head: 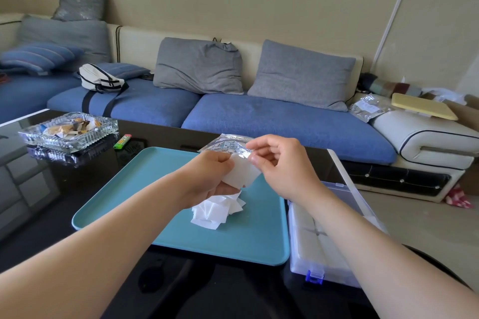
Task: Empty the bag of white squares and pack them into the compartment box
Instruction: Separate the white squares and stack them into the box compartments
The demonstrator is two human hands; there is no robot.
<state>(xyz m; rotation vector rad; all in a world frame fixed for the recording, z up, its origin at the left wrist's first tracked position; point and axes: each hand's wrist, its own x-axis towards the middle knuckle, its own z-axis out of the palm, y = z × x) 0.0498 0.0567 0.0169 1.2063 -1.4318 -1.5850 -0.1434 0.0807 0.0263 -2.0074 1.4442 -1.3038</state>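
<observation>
Your left hand point(210, 176) gripped the foil bag point(225, 144) and your right hand point(280, 163) pinched its rim, above the teal tray point(116, 189). White squares point(215, 211) heaped beneath looked light, thin, slippery; best lifted by edges.

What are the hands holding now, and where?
The foil bag, at its open end: the right hand pinches the mouth's edge, the left hand grips the white squares sticking out of it.

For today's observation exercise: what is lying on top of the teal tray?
A loose pile of white squares lies on the teal tray. The left hand, gripping more squares, hides its far edge.
</observation>
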